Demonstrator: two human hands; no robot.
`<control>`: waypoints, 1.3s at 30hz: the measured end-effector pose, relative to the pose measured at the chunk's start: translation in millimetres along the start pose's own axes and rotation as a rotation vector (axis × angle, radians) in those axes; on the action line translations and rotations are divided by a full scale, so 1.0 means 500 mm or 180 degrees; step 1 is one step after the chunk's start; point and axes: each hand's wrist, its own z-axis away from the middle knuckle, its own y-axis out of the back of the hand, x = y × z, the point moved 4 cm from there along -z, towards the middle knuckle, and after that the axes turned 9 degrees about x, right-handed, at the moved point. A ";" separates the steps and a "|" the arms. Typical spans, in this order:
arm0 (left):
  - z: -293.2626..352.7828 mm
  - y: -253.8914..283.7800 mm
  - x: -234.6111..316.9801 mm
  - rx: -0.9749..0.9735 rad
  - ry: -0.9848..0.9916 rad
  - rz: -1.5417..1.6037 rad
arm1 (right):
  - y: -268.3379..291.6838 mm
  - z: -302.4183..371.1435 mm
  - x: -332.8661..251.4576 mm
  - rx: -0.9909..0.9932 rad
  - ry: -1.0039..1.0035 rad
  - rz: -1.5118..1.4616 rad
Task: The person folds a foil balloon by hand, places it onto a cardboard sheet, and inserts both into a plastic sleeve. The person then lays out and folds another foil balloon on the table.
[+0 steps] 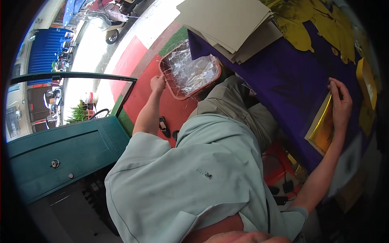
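My left hand (158, 83) is down at the left rim of a reddish-brown plastic basket (183, 97). Its fingers are closed, and what they hold, if anything, is too small to make out. Crumpled clear plastic film (192, 69) fills the basket, with thin strands trailing near its rim. On the purple tablecloth (279, 87), my right hand (341, 101) rests beside a shiny gold panel with a pale edge (323, 127). The right fingers are loosely bent and apart, holding nothing that shows; the wrist partly covers the panel.
A stack of beige boards (225, 22) lies on the table's far side, with gold foil pieces (296, 30) beside it. A yellow frame (366, 83) is at the right. Black shoes (163, 126) lie on the red floor. A green door (69, 150) stands at left.
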 end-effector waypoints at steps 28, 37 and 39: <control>0.556 0.037 0.546 -0.3241 -0.2999 -0.0545 | -0.009 0.063 -0.162 0.0144 0.1656 0.0853; 0.769 0.171 0.825 -0.2440 -0.4902 0.1236 | 0.011 0.301 -0.204 0.0463 0.0753 0.1723; 0.790 0.142 0.860 -0.2144 -0.5178 0.1275 | -0.021 0.350 -0.214 0.0513 0.0662 0.1859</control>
